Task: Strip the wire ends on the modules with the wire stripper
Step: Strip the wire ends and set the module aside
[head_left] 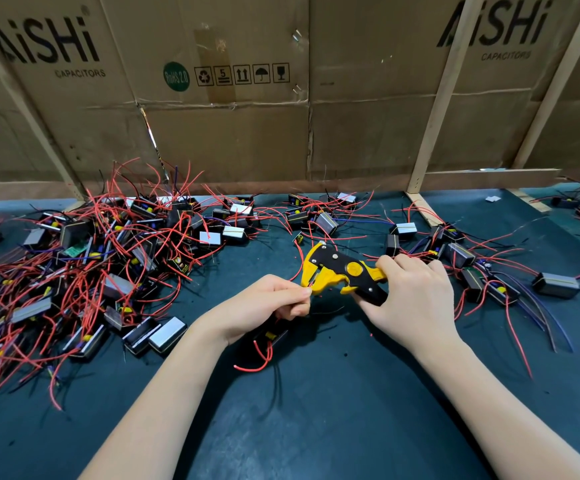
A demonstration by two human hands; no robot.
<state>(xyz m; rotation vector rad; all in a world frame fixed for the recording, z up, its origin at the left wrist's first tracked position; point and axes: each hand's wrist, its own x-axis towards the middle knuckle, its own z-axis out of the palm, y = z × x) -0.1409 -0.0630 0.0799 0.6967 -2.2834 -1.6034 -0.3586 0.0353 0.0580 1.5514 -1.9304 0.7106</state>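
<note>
head view, wire stripper [342, 271] mid-mat, module piles [84, 268] flanking

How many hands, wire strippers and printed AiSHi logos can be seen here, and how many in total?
Hands: 2 (left hand, right hand)
Wire stripper: 1
AiSHi logos: 2 ()
Total: 5

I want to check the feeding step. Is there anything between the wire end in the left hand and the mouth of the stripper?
Nothing visible blocks it. The left hand pinches the wire end right at the open front of the wire stripper, which the right hand grips by its handles.
</note>
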